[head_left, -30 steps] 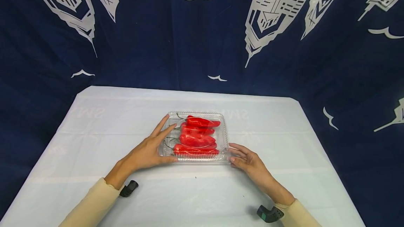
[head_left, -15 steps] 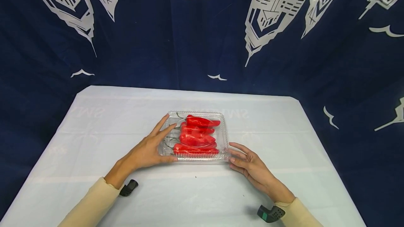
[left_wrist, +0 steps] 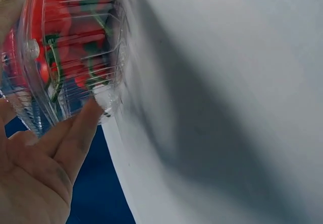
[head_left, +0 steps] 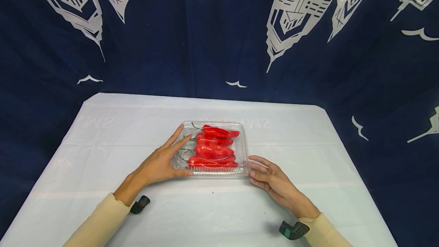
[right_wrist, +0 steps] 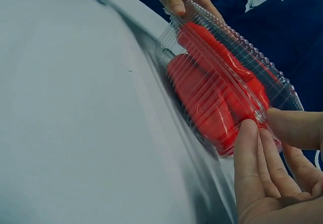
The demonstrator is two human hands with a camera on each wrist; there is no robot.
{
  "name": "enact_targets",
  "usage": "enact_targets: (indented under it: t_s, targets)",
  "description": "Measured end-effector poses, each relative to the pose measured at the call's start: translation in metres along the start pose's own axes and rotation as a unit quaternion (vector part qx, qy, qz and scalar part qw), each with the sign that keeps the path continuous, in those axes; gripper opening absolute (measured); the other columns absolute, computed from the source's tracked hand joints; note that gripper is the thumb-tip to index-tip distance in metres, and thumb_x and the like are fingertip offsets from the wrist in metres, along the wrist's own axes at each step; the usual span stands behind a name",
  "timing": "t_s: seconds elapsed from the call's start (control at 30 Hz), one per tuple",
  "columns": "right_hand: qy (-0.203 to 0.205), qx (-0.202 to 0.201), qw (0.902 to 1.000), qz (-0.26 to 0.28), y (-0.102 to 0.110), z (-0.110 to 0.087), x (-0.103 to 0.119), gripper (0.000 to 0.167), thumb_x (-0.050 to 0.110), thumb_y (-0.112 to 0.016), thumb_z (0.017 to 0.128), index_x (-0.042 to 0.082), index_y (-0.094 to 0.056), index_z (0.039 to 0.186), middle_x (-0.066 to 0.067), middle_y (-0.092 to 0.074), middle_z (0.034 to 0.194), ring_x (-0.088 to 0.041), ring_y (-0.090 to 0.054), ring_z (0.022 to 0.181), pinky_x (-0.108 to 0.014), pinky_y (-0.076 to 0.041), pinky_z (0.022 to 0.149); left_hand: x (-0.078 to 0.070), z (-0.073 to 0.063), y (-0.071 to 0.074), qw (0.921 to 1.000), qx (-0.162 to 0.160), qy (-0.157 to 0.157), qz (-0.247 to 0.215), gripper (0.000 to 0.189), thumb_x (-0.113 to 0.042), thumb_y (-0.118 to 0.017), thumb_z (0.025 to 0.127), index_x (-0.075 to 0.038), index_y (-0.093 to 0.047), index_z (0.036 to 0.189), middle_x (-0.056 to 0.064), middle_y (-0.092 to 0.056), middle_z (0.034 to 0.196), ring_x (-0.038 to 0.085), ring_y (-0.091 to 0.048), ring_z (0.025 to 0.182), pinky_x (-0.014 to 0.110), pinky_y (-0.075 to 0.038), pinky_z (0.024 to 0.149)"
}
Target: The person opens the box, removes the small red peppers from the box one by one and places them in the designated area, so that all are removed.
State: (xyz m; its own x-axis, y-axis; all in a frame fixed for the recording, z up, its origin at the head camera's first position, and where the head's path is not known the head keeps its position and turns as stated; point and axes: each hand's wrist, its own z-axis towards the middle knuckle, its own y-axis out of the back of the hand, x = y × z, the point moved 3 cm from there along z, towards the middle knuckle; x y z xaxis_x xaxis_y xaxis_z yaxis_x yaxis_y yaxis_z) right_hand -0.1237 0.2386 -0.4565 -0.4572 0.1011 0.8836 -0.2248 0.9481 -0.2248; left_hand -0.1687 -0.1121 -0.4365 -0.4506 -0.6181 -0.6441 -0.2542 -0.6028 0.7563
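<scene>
On the white table (head_left: 130,129), we note the left hand (head_left: 160,166), fingers spread along the clear box (head_left: 245,140) of red peppers (head_left: 214,151), presumably steadying it; the right hand (head_left: 272,180) pinches its corner.

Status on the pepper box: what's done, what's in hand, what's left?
Done: the red peppers lie inside the clear container, its lid over them.
In hand: the left hand holds the left end; the right hand has its thumb and fingers at the near right corner.
Left: probably securing that corner, then letting go. Whether it's fully snapped shut, I can't tell.
</scene>
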Motion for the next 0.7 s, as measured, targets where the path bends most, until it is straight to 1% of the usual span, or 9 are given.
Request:
enact_targets:
  t_s: [0.07, 0.1, 0.13, 0.17, 0.23, 0.3, 0.47, 0.57, 0.7]
  targets:
    - [0.0, 0.001, 1.0, 0.0, -0.0005, -0.0004, 0.0009, 0.067, 0.004, -0.065, 0.096, 0.0, -0.029, 0.153, -0.005, -0.06, 0.139, -0.01, -0.067, 0.111, -0.026, -0.056, 0.096, -0.0013, -0.0001, 0.0004, 0.9999, -0.003, -0.001, 0.013, 0.109, -0.066, -0.08, 0.072, -0.029, -0.027, 0.159, -0.007, 0.002, 0.17, 0.029, -0.055, 0.13, 0.051, -0.053, 0.101]
    - [0.002, 0.002, 1.0, -0.002, -0.0008, -0.0006, 0.0014, 0.066, 0.004, -0.064, 0.096, -0.002, -0.029, 0.152, -0.005, -0.061, 0.138, -0.009, -0.067, 0.111, -0.026, -0.056, 0.096, -0.0018, 0.0, 0.0005, 0.9998, -0.003, -0.001, 0.018, 0.109, -0.066, -0.08, 0.072, -0.027, -0.028, 0.159, -0.006, 0.002, 0.17, 0.026, -0.06, 0.121, 0.047, -0.055, 0.097]
    - [0.003, 0.002, 1.0, -0.004, -0.0008, -0.0007, 0.0016, 0.066, 0.003, -0.064, 0.096, -0.003, -0.029, 0.152, -0.004, -0.061, 0.137, -0.009, -0.067, 0.111, -0.026, -0.056, 0.096, -0.0024, 0.0002, 0.0006, 0.9997, -0.003, 0.0, 0.023, 0.109, -0.066, -0.08, 0.072, -0.026, -0.029, 0.159, -0.006, 0.002, 0.17, 0.022, -0.064, 0.109, 0.043, -0.058, 0.09]
    - [0.004, 0.003, 1.0, -0.005, -0.0009, -0.0007, 0.0018, 0.066, 0.003, -0.064, 0.096, -0.004, -0.03, 0.151, -0.003, -0.062, 0.136, -0.008, -0.067, 0.111, -0.026, -0.056, 0.097, -0.0029, 0.0004, 0.0007, 0.9996, -0.003, 0.001, 0.028, 0.109, -0.066, -0.08, 0.072, -0.025, -0.029, 0.159, -0.006, 0.002, 0.17, 0.017, -0.064, 0.096, 0.037, -0.058, 0.082]
    - [0.007, 0.005, 0.9999, -0.007, -0.0009, -0.0006, 0.002, 0.065, 0.003, -0.064, 0.096, -0.007, -0.03, 0.15, -0.002, -0.063, 0.134, -0.007, -0.067, 0.111, -0.025, -0.055, 0.097, -0.0037, 0.001, 0.0008, 0.9994, -0.002, 0.005, 0.035, 0.109, -0.067, -0.08, 0.071, -0.025, -0.03, 0.159, -0.006, 0.001, 0.17, 0.01, -0.055, 0.074, 0.028, -0.053, 0.068]
    - [0.011, 0.007, 0.9999, -0.011, -0.0007, -0.0001, 0.0016, 0.065, 0.002, -0.064, 0.095, -0.009, -0.031, 0.15, -0.002, -0.063, 0.134, -0.007, -0.066, 0.111, -0.025, -0.055, 0.097, -0.0045, 0.0016, 0.0008, 0.9993, 0.001, 0.008, 0.036, 0.109, -0.066, -0.08, 0.071, -0.027, -0.03, 0.159, -0.007, 0.001, 0.17, 0.01, -0.042, 0.061, 0.024, -0.045, 0.058]
    - [0.022, -0.003, 0.9993, -0.03, 0.0003, 0.0007, -0.0013, 0.068, -0.002, -0.069, 0.091, -0.008, -0.035, 0.148, -0.008, -0.06, 0.136, -0.009, -0.065, 0.114, -0.025, -0.056, 0.096, -0.0058, 0.0022, 0.0001, 0.9992, 0.001, 0.006, 0.04, 0.108, -0.065, -0.081, 0.071, -0.029, -0.029, 0.159, -0.006, 0.0, 0.17, 0.007, -0.038, 0.059, 0.022, -0.042, 0.057]
    - [0.042, -0.022, 0.9963, -0.072, -0.0011, 0.0018, -0.0022, 0.067, -0.002, -0.073, 0.086, -0.008, -0.041, 0.145, -0.013, -0.059, 0.136, -0.009, -0.067, 0.112, -0.023, -0.056, 0.093, -0.0059, 0.0022, -0.0001, 0.9991, 0.0, 0.005, 0.043, 0.109, -0.066, -0.081, 0.071, -0.027, -0.029, 0.159, -0.005, 0.0, 0.17, 0.007, -0.035, 0.057, 0.022, -0.04, 0.054]
    - [0.078, -0.042, 0.987, -0.134, -0.0038, 0.0038, 0.0, 0.063, 0.0, -0.077, 0.084, -0.008, -0.048, 0.139, -0.019, -0.06, 0.133, -0.008, -0.068, 0.107, -0.021, -0.057, 0.089, -0.0062, 0.0021, 0.001, 0.9989, -0.003, 0.007, 0.046, 0.11, -0.067, -0.08, 0.07, -0.023, -0.032, 0.158, -0.005, -0.001, 0.17, 0.007, -0.033, 0.056, 0.022, -0.038, 0.052]
